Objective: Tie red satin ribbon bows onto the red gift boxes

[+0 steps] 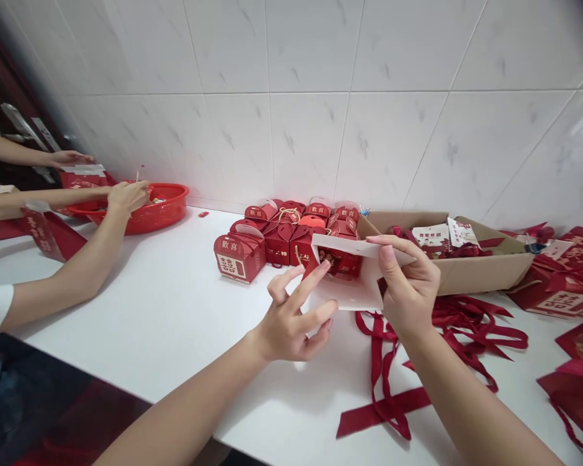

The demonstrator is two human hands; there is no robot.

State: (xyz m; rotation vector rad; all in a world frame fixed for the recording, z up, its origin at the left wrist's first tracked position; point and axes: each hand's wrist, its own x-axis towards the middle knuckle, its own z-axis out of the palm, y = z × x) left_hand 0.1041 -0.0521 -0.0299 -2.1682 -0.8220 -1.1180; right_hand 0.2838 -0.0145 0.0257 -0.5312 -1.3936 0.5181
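Above the table I hold a partly folded gift box (357,299), white inside and red outside, with its open side towards me. My right hand (411,288) pinches its right edge and upper flap between thumb and fingers. My left hand (298,317) is at the box's left side, fingers apart and stretched out. Its fingertips lie against or just in front of the left wall; I cannot tell which. Beyond the box, several finished red candy boxes (240,254) stand grouped together. Dark red ribbons (386,401) lie loose below my right hand.
A cardboard box (476,275) with cards and ribbon stands at right, beside more red boxes (563,294). At left, other people's arms (72,285) reach over a red basin (162,217) and red packaging (53,236). A tiled wall (306,142) backs the white table (175,310).
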